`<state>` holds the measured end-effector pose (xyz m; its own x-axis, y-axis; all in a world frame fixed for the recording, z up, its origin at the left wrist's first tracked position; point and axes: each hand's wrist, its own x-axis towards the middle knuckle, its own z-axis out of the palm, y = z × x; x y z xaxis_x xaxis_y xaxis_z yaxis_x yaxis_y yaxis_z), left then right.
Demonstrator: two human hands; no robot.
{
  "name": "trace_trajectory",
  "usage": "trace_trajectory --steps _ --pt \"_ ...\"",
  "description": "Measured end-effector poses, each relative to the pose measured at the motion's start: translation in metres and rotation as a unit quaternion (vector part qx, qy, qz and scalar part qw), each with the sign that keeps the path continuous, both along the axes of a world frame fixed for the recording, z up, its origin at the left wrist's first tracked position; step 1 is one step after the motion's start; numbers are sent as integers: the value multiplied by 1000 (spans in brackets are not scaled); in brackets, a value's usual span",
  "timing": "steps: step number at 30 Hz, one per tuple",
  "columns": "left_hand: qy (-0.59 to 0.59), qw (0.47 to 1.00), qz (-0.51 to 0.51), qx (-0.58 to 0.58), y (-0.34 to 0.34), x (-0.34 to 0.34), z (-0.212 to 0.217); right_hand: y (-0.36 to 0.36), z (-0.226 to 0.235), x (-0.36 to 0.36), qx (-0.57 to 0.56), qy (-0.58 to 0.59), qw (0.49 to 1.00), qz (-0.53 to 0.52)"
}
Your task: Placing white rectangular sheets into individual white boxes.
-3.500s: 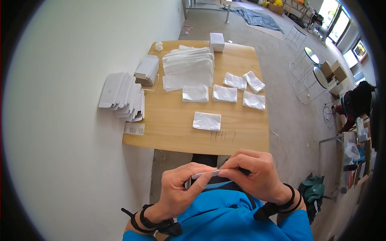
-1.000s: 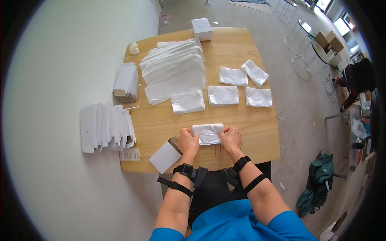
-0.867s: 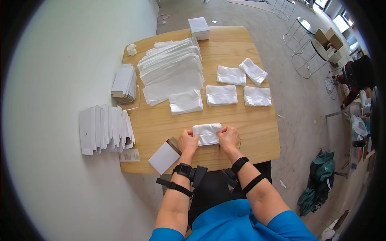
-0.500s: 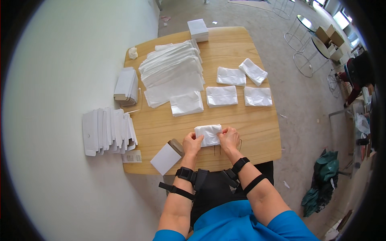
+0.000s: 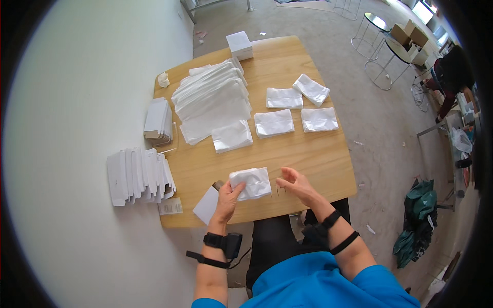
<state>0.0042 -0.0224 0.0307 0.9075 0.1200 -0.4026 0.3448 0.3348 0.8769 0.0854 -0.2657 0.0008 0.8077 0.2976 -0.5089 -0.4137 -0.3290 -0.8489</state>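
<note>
Lifted off the folded white packet (image 5: 250, 183) since a moment ago: right hand (image 5: 296, 186), now loosely curled just beside it with nothing pinched, while left hand (image 5: 229, 197) stays pressed on the packet's near-left corner at the front of the wooden worktop (image 5: 308, 159). Could spring open or skid toward the small white box (image 5: 207, 205) under one-sided pressure; farther out, four finished packets (image 5: 275, 122), a big stack of white sheets (image 5: 213, 102) and flat cartons (image 5: 138, 174).

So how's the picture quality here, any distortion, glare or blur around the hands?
Head view: fisheye bends the wooden table edges, and the corners go black. Even daylight, soft shadows, no glare. The left hand, right hand and folded white packet look sharp.
</note>
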Motion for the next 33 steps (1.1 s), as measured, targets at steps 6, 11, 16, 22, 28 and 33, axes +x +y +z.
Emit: trace_trajectory --steps 6,11,16,22,28,33 --pt "40 991 -3 -127 2 -43 59 18 10 -48 500 278 816 79" --pt "69 993 -11 -92 1 -60 57 22 21 -62 573 407 711 27" --pt "87 995 -16 -37 -6 -72 58 1 28 -73 524 341 780 34" --pt "114 992 -49 -9 -12 -81 51 2 18 -90 379 364 849 51" --pt "178 982 -32 60 18 -86 39 -12 4 -99 363 350 863 -9" --pt "72 705 -169 685 66 -79 26 -31 -2 -96 342 357 866 -70"
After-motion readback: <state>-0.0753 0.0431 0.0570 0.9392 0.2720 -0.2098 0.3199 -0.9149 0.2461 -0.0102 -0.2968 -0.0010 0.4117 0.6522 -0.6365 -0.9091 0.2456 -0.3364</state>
